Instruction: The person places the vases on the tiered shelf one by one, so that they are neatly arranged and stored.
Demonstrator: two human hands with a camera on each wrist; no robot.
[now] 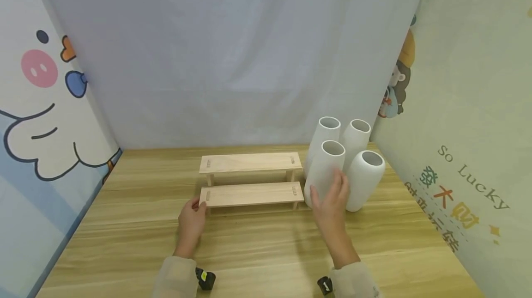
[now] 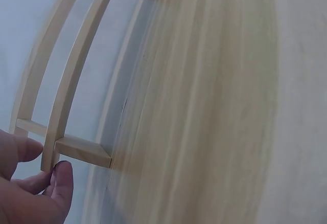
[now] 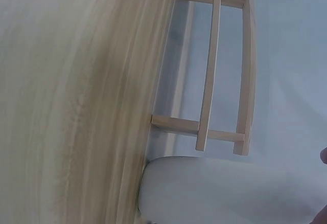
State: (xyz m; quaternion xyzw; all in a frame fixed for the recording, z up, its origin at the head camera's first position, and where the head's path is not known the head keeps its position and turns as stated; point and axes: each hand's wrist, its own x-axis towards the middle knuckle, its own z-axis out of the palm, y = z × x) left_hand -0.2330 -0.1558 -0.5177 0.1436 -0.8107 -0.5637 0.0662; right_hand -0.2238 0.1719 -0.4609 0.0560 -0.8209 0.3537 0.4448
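Observation:
A light wooden two-tier stand (image 1: pixel 251 194) sits mid-table, its back board higher than its front one. My left hand (image 1: pixel 192 221) pinches the left end of the front board; the left wrist view has thumb and fingers on either side of the board end (image 2: pixel 49 157). To the right, my right hand (image 1: pixel 331 201) is at the front of a tall white vase (image 1: pixel 322 168), thumb and fingers spread over its near side. In the right wrist view this vase (image 3: pixel 219 191) stands close beside the stand, with just fingertips (image 3: pixel 324 156) visible at the edge.
Three more white vases stand grouped there: one behind (image 1: pixel 317 138), one at the back right (image 1: pixel 357 138) and one at the front right (image 1: pixel 365 180). A grey curtain (image 1: pixel 232 57) hangs behind the wooden table (image 1: pixel 257 252). Printed panels (image 1: pixel 465 104) flank both sides.

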